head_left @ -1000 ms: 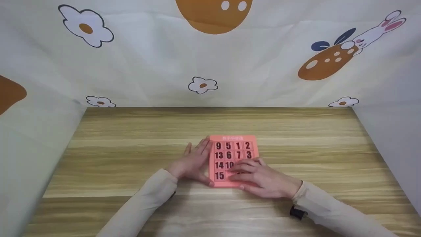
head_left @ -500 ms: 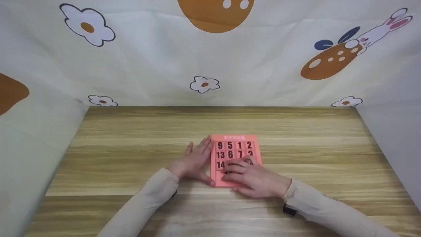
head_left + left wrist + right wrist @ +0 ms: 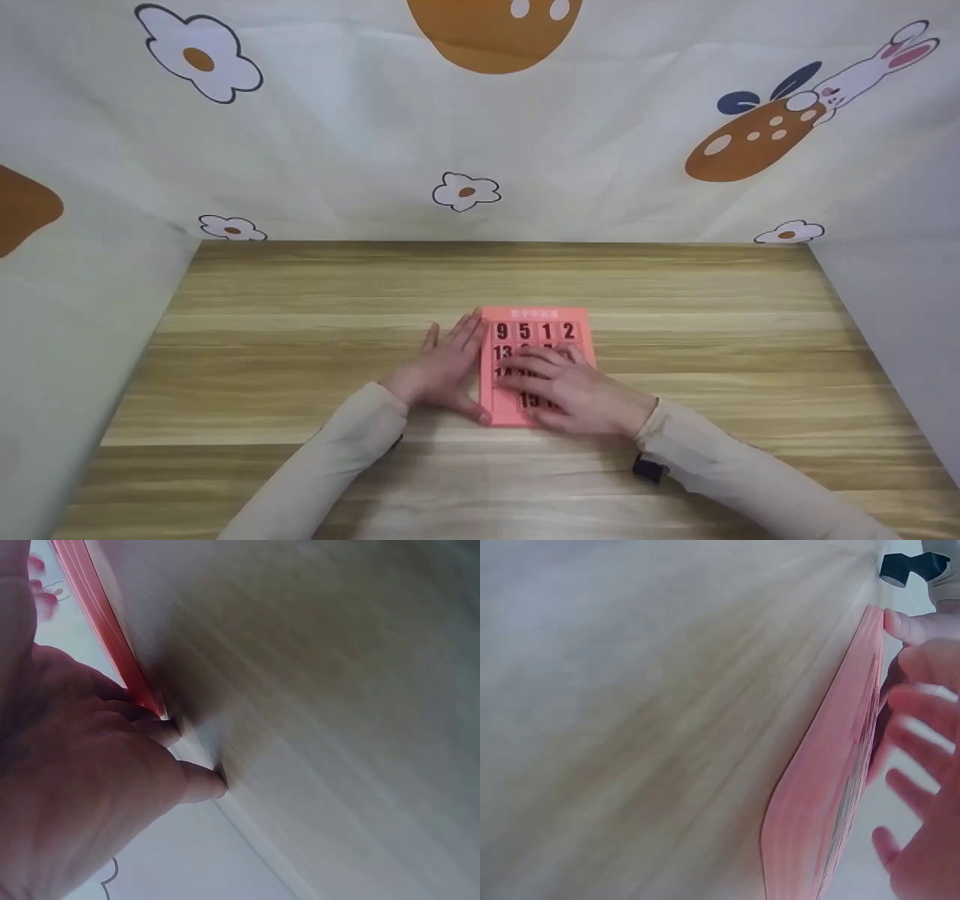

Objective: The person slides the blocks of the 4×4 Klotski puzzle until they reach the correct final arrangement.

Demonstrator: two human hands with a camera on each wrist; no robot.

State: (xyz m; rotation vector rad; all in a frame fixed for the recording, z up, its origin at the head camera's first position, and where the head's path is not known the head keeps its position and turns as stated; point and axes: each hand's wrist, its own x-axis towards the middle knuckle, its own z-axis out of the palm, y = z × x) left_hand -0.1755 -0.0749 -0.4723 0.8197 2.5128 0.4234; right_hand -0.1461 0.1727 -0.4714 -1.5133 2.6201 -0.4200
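A pink number sliding puzzle (image 3: pixel 510 420) lies flat on the table, with dark numbers on pink square tiles. My left hand (image 3: pixel 442 371) steadies its left side, fingers stretched along the upper edge and thumb at the lower corner. Over the middle rows my right hand (image 3: pixel 585 390) spreads its fingers, fingertips near the 13 and 14 tiles, hiding much of the second and third rows. Tile 15 (image 3: pixel 529 400) shows in the bottom row, right of a vacant slot in the lower-left corner. In the right wrist view the puzzle frame (image 3: pixel 817 780) appears side-on beside the right hand (image 3: pixel 930 765).
The wood-grain table (image 3: pixel 300 300) stretches around the puzzle. Pale cloth walls (image 3: pixel 337 112) with printed flowers and a rabbit enclose its back and sides. A dark wrist device (image 3: pixel 649 469) sits at the right sleeve (image 3: pixel 750 472).
Tile 15 has slid from the lower-left corner one slot right. My right hand has moved left and then up over the tiles. The left hand holds its place.
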